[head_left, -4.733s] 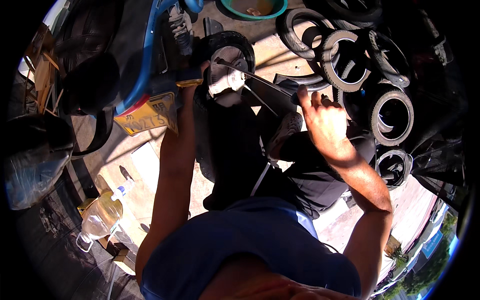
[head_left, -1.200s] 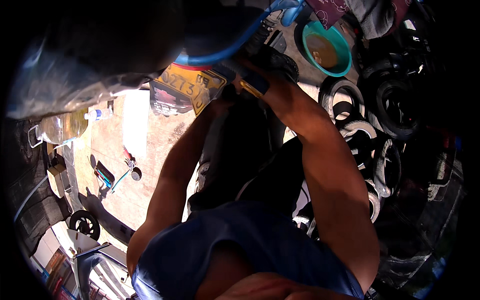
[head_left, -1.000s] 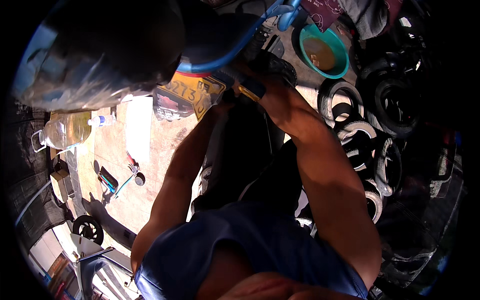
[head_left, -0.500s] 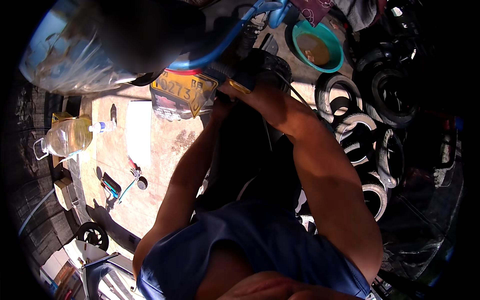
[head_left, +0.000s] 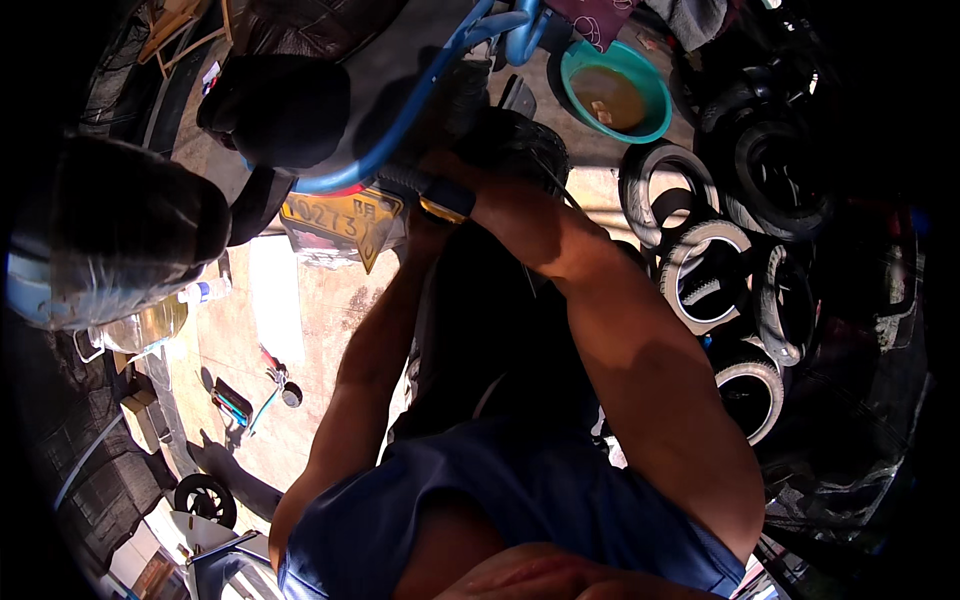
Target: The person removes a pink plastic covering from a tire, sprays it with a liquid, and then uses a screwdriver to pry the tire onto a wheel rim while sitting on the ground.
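Both my arms reach forward to the rear of a scooter or similar two-wheeler with a blue curved tube (head_left: 400, 120). My left hand (head_left: 428, 238) is beside the yellow number plate (head_left: 335, 220); shadow hides its fingers. Just beyond it, my right hand (head_left: 452, 172) lies in deep shadow near a dark tyre (head_left: 520, 140), and I cannot make out what it touches. A dark band with a yellow part (head_left: 446, 199) is at my right wrist. A thin cable or rod runs past the tyre.
Several loose tyres (head_left: 705, 270) lie to the right, below a teal basin (head_left: 655, 100) of murky water. At left are a large clear bottle (head_left: 140, 325), a white sheet (head_left: 275, 300) and small tools (head_left: 232, 403). A black padded shape (head_left: 275, 110) overhangs the upper left.
The view has shifted, so the blue tube, plate and basin sit further left. Large dark shapes now cover part of the left side. My hands remain close to the tyre.
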A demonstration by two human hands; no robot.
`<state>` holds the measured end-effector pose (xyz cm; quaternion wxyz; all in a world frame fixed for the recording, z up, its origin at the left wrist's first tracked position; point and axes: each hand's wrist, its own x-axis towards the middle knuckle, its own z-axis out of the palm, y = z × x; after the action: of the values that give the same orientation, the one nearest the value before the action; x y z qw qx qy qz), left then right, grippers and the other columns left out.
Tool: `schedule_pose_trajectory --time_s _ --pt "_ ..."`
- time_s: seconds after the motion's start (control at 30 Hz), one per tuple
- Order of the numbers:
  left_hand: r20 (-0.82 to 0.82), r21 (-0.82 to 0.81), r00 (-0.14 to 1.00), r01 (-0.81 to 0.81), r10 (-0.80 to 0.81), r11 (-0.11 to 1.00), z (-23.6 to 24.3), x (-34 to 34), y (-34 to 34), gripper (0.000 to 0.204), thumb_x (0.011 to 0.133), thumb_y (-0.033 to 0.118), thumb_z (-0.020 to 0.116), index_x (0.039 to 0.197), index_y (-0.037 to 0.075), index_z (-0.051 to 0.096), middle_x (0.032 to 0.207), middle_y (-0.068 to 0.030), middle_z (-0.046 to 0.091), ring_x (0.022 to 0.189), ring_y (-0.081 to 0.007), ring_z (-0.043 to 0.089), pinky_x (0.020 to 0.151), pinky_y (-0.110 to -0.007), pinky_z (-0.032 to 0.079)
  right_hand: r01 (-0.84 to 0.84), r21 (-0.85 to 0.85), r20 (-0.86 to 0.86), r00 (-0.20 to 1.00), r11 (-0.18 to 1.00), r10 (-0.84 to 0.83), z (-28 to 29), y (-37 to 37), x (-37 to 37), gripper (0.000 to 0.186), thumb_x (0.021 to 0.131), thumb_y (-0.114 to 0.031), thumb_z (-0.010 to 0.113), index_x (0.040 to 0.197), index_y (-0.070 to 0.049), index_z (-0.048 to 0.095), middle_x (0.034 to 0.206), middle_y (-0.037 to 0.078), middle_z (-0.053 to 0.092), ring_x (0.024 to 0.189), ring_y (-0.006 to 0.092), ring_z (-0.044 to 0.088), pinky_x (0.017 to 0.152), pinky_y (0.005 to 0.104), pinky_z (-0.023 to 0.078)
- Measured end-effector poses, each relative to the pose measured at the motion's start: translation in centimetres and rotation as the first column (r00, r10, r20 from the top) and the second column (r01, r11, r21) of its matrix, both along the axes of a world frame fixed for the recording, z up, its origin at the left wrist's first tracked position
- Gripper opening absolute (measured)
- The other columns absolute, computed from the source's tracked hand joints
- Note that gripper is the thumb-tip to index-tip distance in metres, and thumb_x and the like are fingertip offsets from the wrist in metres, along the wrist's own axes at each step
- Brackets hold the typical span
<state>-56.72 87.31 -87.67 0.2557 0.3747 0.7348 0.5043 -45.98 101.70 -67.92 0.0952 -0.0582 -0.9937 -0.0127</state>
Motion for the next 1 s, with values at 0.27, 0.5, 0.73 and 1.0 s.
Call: schedule_pose_trajectory --time_s 0.27,0.5,0.73,1.0 --pt "-0.248 -0.045 0.956 0.151 -0.157 0.988 -2.2 -1.0 -2.6 0.072 0.068 0.015 0.093 0.130 0.004 0.057 0.123 -0.0135 0.066 0.118 -0.0286 0.063 0.100 -0.042 0.051 -0.051 0.027 -0.012 0.999 0.998 0.051 -2.5 0.1 -4.2 0.040 0.090 -0.020 0.062 0.126 -0.003 0.059 0.111 0.015 0.064 0.106 0.0303 0.061 0.091 0.0477 0.050" --pt "0.106 -0.063 0.980 0.178 -0.170 0.982 -2.2 -1.3 -2.1 0.075 0.072 0.010 0.091 0.137 0.004 0.053 0.127 -0.0107 0.065 0.123 -0.0270 0.061 0.105 -0.042 0.050 -0.040 0.088 0.035 0.999 0.995 0.037 -3.2 0.6 -4.9 0.040 0.091 -0.019 0.061 0.127 -0.002 0.059 0.109 0.015 0.064 0.105 0.0298 0.061 0.090 0.0480 0.050" --pt "-0.218 0.197 0.975 0.085 -0.041 0.977 -0.4 -0.1 -0.8 0.057 0.080 0.041 0.084 0.117 0.003 0.064 0.094 -0.0127 0.070 0.091 -0.0271 0.068 0.077 -0.044 0.052 -0.092 0.180 0.279 0.960 0.979 0.039 2.3 -4.1 0.7 0.040 0.091 -0.018 0.061 0.127 -0.001 0.058 0.106 0.015 0.064 0.103 0.0292 0.061 0.089 0.0483 0.050" --pt "-0.131 0.066 0.991 0.031 -0.022 0.997 4.3 -0.3 0.6 0.069 0.074 0.039 0.089 0.125 0.000 0.063 0.119 -0.0210 0.069 0.109 -0.0402 0.066 0.097 -0.049 0.051 0.606 0.007 0.458 0.705 0.795 -0.541 14.4 -3.7 19.3 0.038 0.087 -0.018 0.065 0.121 -0.001 0.063 0.108 0.020 0.067 0.098 0.0315 0.071 0.072 0.0425 0.058"
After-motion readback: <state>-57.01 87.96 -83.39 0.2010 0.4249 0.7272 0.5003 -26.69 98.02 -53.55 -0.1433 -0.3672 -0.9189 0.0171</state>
